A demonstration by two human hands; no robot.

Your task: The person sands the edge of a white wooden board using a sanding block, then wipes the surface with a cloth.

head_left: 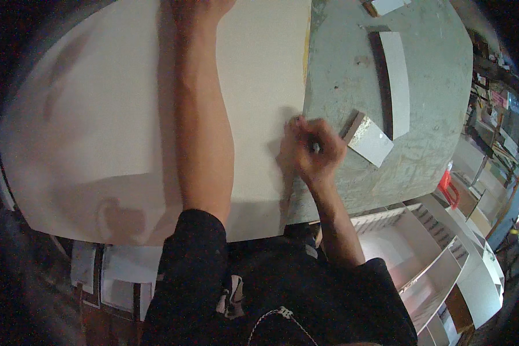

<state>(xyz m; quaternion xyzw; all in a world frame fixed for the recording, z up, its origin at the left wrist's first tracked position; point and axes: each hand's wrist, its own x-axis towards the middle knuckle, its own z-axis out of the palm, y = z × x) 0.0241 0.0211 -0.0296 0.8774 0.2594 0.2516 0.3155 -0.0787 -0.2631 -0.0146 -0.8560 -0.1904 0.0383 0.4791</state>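
A large cream sheet (259,86) covers the left and middle of the grey-green table (438,104). Across it reaches my left arm, and my left hand (203,8) is at the top edge of the picture, its fingers cut off from view. Over the sheet's right edge is my right hand (320,153), its fingers curled together and slightly blurred. Whatever they hold, if anything, is too small to make out. Just to the right of that hand lies a short white block (372,141) with a rough, speckled side.
Behind the block, a long white strip (395,83) lies on the table, with another white piece (391,4) at the far edge. Below the table at right stands a white divided tray (406,282). A red object (447,189) hangs beyond the table's right edge.
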